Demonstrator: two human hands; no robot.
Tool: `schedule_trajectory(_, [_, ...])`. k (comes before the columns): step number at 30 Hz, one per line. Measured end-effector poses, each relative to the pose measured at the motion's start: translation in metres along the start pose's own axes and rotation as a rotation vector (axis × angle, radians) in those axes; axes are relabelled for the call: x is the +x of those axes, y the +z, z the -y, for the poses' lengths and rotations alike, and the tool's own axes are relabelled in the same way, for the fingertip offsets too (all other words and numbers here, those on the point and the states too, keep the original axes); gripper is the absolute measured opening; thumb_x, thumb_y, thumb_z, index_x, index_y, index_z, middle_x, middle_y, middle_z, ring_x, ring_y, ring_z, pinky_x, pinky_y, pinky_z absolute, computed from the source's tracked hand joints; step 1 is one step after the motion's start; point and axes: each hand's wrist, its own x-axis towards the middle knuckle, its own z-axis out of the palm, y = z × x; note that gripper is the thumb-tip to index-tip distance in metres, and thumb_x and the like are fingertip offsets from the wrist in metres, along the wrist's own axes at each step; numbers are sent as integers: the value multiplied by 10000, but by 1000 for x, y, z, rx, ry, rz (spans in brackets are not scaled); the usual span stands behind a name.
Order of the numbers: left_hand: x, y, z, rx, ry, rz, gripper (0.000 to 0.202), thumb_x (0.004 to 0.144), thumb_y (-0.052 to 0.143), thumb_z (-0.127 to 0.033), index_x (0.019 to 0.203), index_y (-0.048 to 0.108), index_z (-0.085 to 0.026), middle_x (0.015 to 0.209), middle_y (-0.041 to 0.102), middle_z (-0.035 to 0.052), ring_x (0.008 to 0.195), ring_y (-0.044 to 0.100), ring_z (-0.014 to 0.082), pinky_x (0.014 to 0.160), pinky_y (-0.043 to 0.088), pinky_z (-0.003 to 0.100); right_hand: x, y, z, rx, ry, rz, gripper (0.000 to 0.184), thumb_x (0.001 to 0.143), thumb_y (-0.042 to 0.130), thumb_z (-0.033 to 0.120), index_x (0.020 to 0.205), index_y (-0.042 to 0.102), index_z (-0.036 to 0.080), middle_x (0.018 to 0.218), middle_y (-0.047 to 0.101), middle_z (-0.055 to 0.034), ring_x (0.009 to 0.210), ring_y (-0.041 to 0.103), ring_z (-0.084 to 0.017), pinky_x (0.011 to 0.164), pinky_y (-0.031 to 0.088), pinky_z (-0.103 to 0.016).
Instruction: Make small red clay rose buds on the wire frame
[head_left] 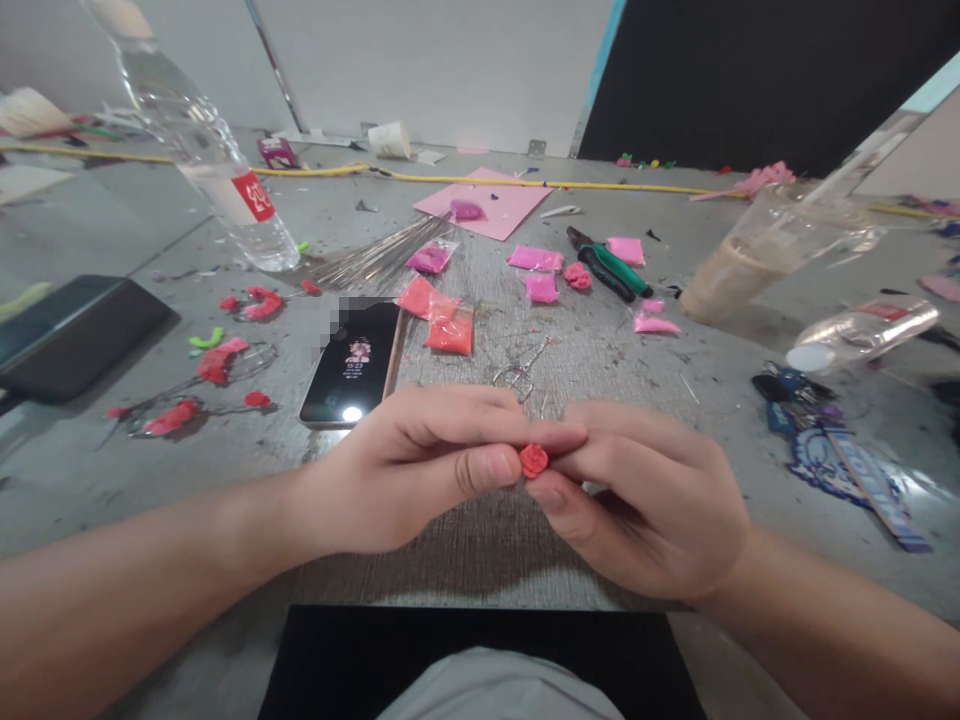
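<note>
My left hand (420,465) and my right hand (652,500) meet over the middle of the grey table (525,360). Both pinch a small red clay flower (534,460) between thumbs and fingertips. The fingers of both hands are curled closed around it. A phone (354,365) with a lit screen lies just beyond my left hand. Thin bent wire (517,372) lies on the table just past my fingertips.
Red clay pieces (217,362) and wire lie at the left. Orange (450,330) and pink clay bags (534,260), green-handled pliers (611,268), a pink sheet (487,205), straight wires (382,258), a water bottle (217,170), a plastic cup (757,255), keys (825,430) and a dark case (71,335) surround the hands.
</note>
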Motion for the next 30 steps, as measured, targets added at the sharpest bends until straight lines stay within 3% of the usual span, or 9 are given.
schedule_trajectory(12, [2,-1,-2,29,31,64,340,1044,579,-177,1348,730,-188,821,645,43,758,595,117,676,501,211,1,-2,-1,7,5,-30,237,1009,645,228,777,603,204,724,673,-2,597,561,-93,527,454,-225])
schedule_trajectory(17, [1,-2,-2,19,11,63,346,1035,583,-158,1332,743,-234,805,657,39,737,608,123,636,505,200,0,-1,-1,-7,0,-31,207,1029,647,266,834,649,198,697,661,6,599,573,-96,548,470,-223])
schedule_trajectory(23, [0,-1,-3,-124,-161,39,300,1055,570,-241,1268,780,-214,775,693,43,639,584,93,611,526,183,0,-4,-1,-79,5,0,290,1034,646,320,768,626,208,632,592,19,545,508,-97,508,425,-238])
schedule_trajectory(30, [1,-8,3,-115,-165,30,269,1049,584,-238,1213,791,-189,738,672,31,631,588,87,592,514,175,0,-4,1,-97,10,-80,243,956,711,228,755,575,219,596,530,34,533,469,-101,498,411,-239])
